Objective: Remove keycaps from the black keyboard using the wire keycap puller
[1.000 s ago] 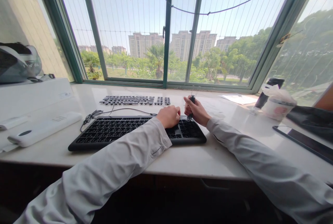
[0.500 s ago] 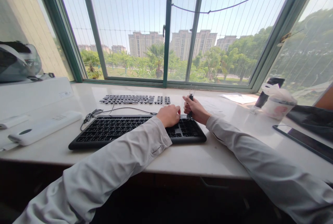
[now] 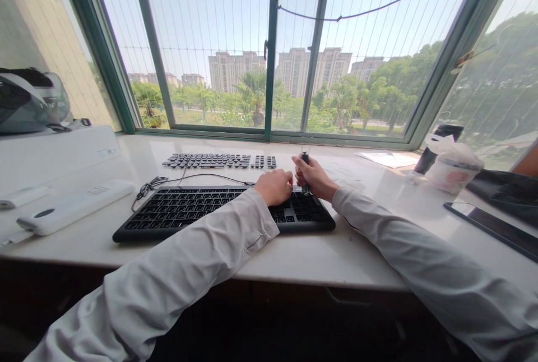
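A black keyboard [image 3: 159,234] lies on the white desk, its wells showing bare sockets where keycaps are off. My left hand [image 3: 274,187] rests over its right part with fingers curled together; what they hold, if anything, is hidden. Upright in the fist of my right hand [image 3: 316,176] is a black keycap puller [image 3: 305,157], thin wires sticking out above. Its lower end meets the number pad area at the keyboard's upper right. Behind the keyboard, loose black keycaps [image 3: 208,161] are laid out in rows like a keyboard.
A coiled cable [image 3: 153,184] runs behind the keyboard. White power strip [image 3: 78,205] and white box [image 3: 71,149] stand left. On the right are a phone [image 3: 491,227], a plastic cup in a bag [image 3: 451,171], a dark bottle [image 3: 435,149] and papers [image 3: 389,159]. Windows [image 3: 269,70] rise behind.
My right hand has tilted the keycap puller slightly and shifted a little to the left. The left hand stays in place on the keyboard.
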The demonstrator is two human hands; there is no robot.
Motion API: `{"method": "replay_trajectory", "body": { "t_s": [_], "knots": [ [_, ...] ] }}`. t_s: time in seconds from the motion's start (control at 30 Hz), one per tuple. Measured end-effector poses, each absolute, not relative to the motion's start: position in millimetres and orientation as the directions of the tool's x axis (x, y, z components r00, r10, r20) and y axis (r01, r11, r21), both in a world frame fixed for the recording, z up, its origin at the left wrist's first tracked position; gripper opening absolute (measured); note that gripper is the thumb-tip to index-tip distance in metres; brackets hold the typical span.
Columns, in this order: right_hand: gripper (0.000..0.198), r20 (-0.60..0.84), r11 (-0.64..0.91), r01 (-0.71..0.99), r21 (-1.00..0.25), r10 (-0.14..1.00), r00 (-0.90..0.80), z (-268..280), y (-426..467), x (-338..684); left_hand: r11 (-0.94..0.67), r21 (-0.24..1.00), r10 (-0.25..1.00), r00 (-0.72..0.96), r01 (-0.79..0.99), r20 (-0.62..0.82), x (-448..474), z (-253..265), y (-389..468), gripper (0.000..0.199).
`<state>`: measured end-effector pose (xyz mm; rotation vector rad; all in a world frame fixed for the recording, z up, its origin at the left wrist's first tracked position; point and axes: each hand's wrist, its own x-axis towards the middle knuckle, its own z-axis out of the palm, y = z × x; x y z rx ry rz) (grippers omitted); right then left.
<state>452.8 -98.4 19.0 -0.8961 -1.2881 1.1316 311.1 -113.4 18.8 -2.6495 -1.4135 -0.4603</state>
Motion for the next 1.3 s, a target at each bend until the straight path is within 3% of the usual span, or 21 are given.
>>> {"method": "replay_trajectory", "body": {
  "t_s": [0.3,0.57,0.7,0.9,1.3],
  "knots": [
    [0.037,0.128,0.111,-0.277,-0.955,0.991,-0.046,21.3,-94.3,457.4,-0.565,0.041,0.794,0.530,0.824,0.297,312.5,20.6,-113.5,0.025],
    [0.033,0.070,0.058,-0.300,-0.952,0.997,-0.031,23.0,-92.7,461.7,-0.568,0.050,0.794,0.531,0.821,0.294,312.6,20.1,-113.5,0.026],
    [0.032,0.079,0.069,-0.292,-0.954,0.997,-0.021,21.9,-92.5,461.6,-0.564,0.054,0.798,0.527,0.824,0.294,312.5,20.1,-113.4,0.025],
    [0.035,0.205,0.195,-0.177,-0.965,0.978,-0.037,19.7,-95.7,454.5,-0.566,0.046,0.797,0.531,0.823,0.288,312.8,20.1,-113.3,0.024],
    [0.029,-0.035,-0.018,-0.326,-0.945,0.998,0.047,19.2,-82.1,462.8,-0.562,0.027,0.795,0.531,0.827,0.293,313.5,18.9,-112.8,0.026]
  ]
}}
